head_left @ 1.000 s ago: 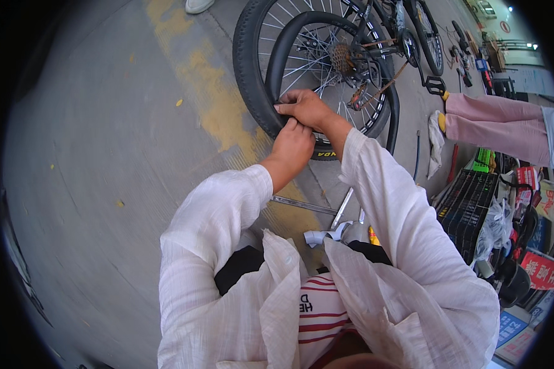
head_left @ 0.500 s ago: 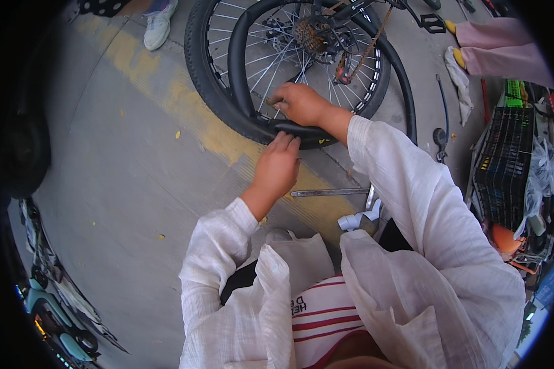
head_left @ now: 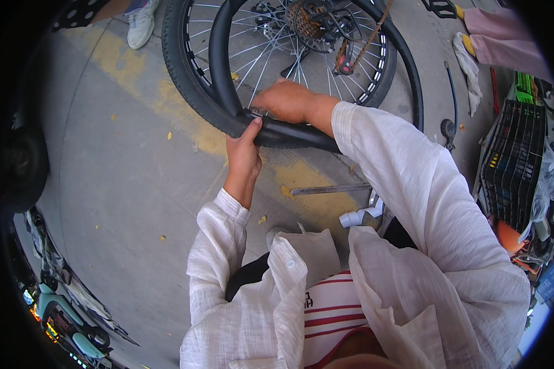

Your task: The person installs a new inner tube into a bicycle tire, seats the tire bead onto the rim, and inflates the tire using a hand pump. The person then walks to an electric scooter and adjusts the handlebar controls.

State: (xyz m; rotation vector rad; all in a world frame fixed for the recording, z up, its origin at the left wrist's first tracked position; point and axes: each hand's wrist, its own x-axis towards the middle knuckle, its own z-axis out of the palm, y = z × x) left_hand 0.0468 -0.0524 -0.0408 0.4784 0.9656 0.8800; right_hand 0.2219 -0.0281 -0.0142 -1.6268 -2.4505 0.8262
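Around eleven o'clock, the left hand (head_left: 243, 149) rests its thumb on the tube (head_left: 295, 132), running toward three past the right hand (head_left: 286, 101), grips unclear.

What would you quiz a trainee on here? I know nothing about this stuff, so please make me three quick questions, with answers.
1. True or false: the left hand touches black rubber at the wheel.
2. Which lies on the ground, below the wheel in the picture?
A) a ladder
B) a metal bar
C) a broom
3. Fill in: the sleeves reaching toward the wheel are ____ in colour.

Key: 1 true; 2 B; 3 white.
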